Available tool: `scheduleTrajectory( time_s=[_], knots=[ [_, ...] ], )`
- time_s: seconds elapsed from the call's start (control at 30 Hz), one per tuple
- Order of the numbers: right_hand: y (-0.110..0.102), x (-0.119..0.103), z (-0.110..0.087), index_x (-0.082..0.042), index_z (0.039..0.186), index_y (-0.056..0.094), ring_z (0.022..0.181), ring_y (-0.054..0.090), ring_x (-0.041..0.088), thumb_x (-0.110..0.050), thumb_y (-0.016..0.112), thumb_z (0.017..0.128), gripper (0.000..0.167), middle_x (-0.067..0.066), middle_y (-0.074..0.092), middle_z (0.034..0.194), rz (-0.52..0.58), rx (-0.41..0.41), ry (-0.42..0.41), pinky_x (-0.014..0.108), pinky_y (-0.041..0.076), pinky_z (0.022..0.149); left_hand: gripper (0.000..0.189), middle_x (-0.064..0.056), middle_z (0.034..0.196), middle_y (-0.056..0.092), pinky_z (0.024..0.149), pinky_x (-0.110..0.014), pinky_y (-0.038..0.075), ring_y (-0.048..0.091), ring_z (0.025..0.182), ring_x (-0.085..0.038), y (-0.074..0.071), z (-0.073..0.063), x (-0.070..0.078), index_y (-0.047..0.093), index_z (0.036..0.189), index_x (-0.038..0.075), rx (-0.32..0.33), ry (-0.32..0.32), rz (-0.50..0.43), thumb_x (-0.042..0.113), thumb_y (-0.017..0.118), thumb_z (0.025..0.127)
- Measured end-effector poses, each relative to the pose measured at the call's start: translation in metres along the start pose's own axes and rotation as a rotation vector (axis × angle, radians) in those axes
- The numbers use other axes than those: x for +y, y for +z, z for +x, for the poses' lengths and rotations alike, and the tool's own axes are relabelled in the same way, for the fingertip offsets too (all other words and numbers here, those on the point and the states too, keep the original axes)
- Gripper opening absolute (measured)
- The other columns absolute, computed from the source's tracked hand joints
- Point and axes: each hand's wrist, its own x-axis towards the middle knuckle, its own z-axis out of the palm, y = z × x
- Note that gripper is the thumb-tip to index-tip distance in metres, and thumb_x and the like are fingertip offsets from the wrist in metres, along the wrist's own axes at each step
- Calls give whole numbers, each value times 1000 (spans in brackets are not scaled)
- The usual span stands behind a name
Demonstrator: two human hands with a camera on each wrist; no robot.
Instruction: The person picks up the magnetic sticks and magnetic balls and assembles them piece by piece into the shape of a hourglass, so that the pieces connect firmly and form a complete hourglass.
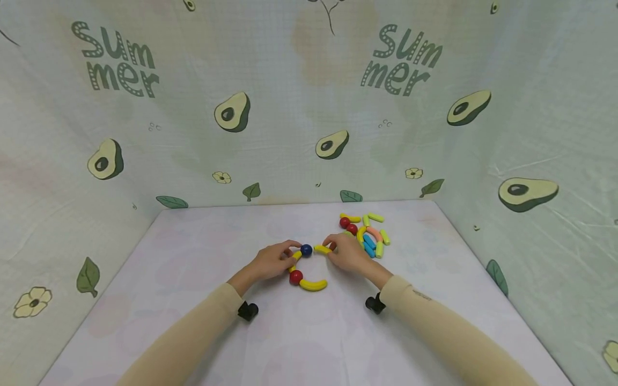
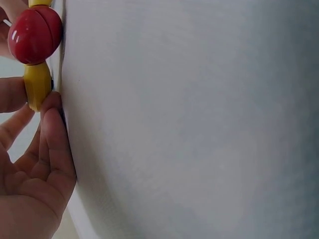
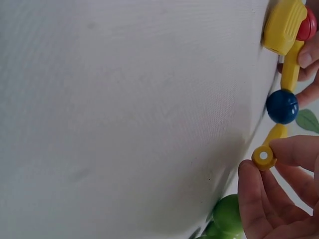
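My left hand (image 1: 273, 260) pinches a curved yellow rod (image 2: 38, 84) between thumb and fingers, low over the table. This rod links a dark blue ball (image 1: 306, 250) at its far end to a red ball (image 1: 296, 277) at its near end. From the red ball a second curved yellow rod (image 1: 315, 285) runs right, flat on the table. My right hand (image 1: 348, 254) holds a third curved yellow rod (image 3: 264, 157) by its outer end. Its other end points at the blue ball (image 3: 282, 106); whether they touch I cannot tell.
Behind my right hand lies a group of toy pieces: red balls (image 1: 345, 222), light green rods (image 1: 379, 250), blue rods (image 1: 369, 244), a pink curved rod (image 1: 374, 234). Green balls (image 3: 227, 214) show near that hand. A printed cloth backdrop (image 1: 285, 177) rises behind the table.
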Motion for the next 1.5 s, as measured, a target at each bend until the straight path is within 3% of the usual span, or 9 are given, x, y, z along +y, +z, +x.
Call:
scheduleTrajectory(
  time_s=[0.6, 0.77, 0.97, 1.5],
  knots=[
    [2, -1, 3, -13, 125, 76, 97, 66, 22, -6, 74, 97, 30, 7, 74, 112, 15, -33, -27, 41, 58, 93, 50, -3, 119, 68, 86, -37, 59, 63, 91, -18, -4, 1, 0, 57, 149, 31, -21, 28, 4, 28, 71, 101],
    [2, -5, 3, -13, 127, 77, 98, 67, 23, -4, 73, 98, 31, 7, 75, 113, 18, -50, -63, 41, 59, 94, 51, -5, 120, 67, 81, -33, 58, 61, 89, -18, -4, 3, 2, 59, 148, 25, -11, 82, 18, 31, 73, 100],
    [3, -9, 6, -13, 125, 78, 99, 67, 24, -3, 73, 98, 29, 7, 75, 113, 11, -54, -125, 39, 59, 94, 43, -6, 123, 68, 83, -31, 58, 61, 93, -18, -5, 3, 7, 64, 141, 21, 26, 118, 45, 32, 74, 101],
    [10, -10, 10, -7, 124, 77, 105, 69, 25, 0, 73, 98, 27, 8, 76, 115, 93, -85, -226, 40, 59, 97, 24, -1, 104, 73, 79, -29, 58, 64, 90, -16, 1, 9, 9, 72, 121, 17, 67, 135, 3, 26, 75, 99]
  ],
)
